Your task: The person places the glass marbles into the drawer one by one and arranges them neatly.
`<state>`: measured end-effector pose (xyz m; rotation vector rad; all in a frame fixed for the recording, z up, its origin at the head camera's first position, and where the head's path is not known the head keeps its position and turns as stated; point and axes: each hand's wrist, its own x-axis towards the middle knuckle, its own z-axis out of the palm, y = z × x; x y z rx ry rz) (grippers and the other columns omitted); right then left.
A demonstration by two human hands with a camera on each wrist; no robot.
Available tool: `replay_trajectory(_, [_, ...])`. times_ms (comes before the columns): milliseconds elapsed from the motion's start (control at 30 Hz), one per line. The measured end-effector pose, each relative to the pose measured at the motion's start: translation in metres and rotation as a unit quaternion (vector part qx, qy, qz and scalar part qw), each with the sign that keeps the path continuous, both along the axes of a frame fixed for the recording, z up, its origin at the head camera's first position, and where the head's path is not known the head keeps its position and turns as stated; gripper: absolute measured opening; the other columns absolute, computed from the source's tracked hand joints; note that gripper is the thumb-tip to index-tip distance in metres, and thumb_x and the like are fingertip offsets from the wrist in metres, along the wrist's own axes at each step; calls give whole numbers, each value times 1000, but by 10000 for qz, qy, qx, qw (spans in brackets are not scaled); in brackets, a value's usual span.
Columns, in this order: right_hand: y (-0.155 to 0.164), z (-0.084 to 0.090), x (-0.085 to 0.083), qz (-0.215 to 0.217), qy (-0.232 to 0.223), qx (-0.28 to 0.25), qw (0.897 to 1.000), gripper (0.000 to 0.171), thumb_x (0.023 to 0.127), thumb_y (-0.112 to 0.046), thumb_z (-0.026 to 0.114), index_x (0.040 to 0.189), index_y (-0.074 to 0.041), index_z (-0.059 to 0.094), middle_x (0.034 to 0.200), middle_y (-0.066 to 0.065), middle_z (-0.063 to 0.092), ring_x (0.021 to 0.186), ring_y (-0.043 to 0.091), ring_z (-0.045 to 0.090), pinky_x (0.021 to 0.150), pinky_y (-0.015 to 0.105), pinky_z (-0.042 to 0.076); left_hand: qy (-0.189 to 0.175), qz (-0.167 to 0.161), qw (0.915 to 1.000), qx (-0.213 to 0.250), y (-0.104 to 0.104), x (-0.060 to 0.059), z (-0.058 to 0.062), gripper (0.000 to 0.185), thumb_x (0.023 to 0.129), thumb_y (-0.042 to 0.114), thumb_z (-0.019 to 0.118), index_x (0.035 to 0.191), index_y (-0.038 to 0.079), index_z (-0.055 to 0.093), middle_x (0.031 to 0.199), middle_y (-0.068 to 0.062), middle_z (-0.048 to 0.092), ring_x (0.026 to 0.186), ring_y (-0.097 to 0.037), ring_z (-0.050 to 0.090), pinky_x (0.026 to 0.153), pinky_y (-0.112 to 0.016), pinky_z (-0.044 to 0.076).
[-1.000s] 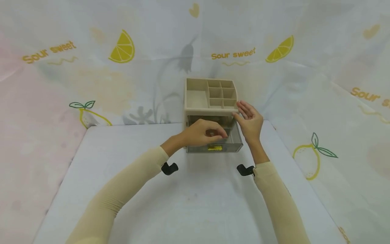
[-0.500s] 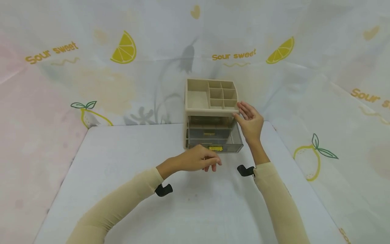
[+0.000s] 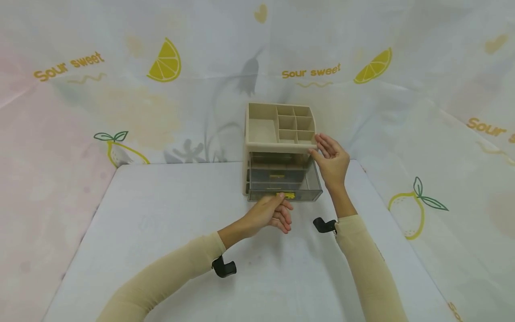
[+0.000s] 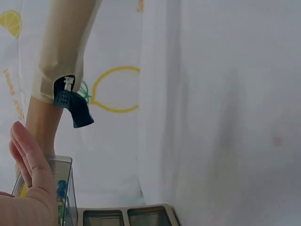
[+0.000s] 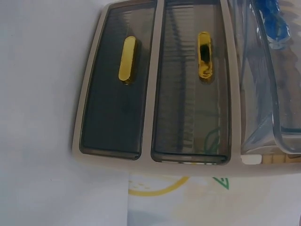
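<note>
A beige desktop drawer organizer (image 3: 281, 147), with a divided open top, stands at the back of the table. Its top drawer (image 3: 310, 195), smoky and see-through with a gold handle (image 3: 289, 195), is pulled out. My left hand (image 3: 267, 212) is at the drawer front, thumb by the handle, fingers extended below it; the left wrist view shows those fingers straight. My right hand (image 3: 333, 163) rests against the organizer's right front corner, fingers along the side and thumb near the front edge. A small blue item (image 5: 275, 23) lies in the drawer; its kind is unclear.
Two lower drawers, one with a gold handle (image 5: 127, 59), are closed. The white tabletop (image 3: 181, 192) spreads around the organizer. A lemon-printed cloth (image 3: 209, 53) hangs behind and at the sides.
My left hand has come out from over the open drawer, dropped in front of it, then turned so its thumb is at the handle. My right hand stays at the organizer's corner.
</note>
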<state>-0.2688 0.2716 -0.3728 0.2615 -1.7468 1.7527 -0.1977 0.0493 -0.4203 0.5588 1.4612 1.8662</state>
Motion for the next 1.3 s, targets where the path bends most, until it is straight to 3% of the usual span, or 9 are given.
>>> replay_trajectory(200, [-5,11,9,21,-12,82,10000,48,76,18,72,121,19,55,121,33,59,116,33,60,99,34,47,223,263,9993,123,4,-2,1,53,108,39,31,113,-9,53,81,-12,63,70,-23,67,69,-40,60])
replay_trajectory(467, [-6,16,11,-10,-55,161,9999,48,76,19,72,121,19,56,120,32,60,115,34,60,98,33,48,442,412,9981,83,11,-15,3,54,108,38,30,115,-10,54,80,-11,63,68,-21,66,68,-38,60])
replay_trajectory(767, [4,2,-3,-40,-384,-67,9992,52,75,15,75,125,11,59,123,23,62,116,27,61,97,29,48,386,718,9966,137,16,-39,5,53,108,35,31,118,-12,54,81,-11,62,69,-20,65,69,-36,59])
replay_trajectory(900, [5,4,-2,-25,-536,-36,9986,54,75,15,76,126,9,58,125,22,62,116,25,61,97,29,48,430,779,9960,32,15,-45,4,55,108,37,31,117,-10,56,81,-11,63,69,-20,65,69,-36,59])
replay_trajectory(1000, [4,11,2,-4,-557,46,9984,54,75,16,75,126,12,57,124,24,61,115,27,61,96,29,48,282,750,9968,80,17,-46,6,53,108,35,30,121,-11,55,82,-10,63,70,-20,65,70,-35,59])
replay_trajectory(1100, [2,19,8,15,-566,111,9983,53,75,18,73,125,16,55,124,28,60,115,30,61,96,31,49,-213,908,9950,350,21,-45,9,50,108,31,31,123,-12,53,83,-9,62,72,-18,64,72,-32,58])
replay_trajectory(1200, [-2,26,13,20,-617,156,9980,52,76,18,72,124,17,55,124,30,59,116,31,60,97,33,48,-769,1179,9876,699,28,-42,11,48,108,28,33,124,-12,53,84,-8,62,73,-16,64,73,-29,57])
replay_trajectory(1300, [-4,29,15,33,-705,205,9973,51,77,18,71,124,16,55,124,31,58,117,33,60,98,34,48,-1089,1418,9792,956,33,-39,11,47,108,26,33,124,-13,53,85,-7,63,74,-15,64,73,-27,57])
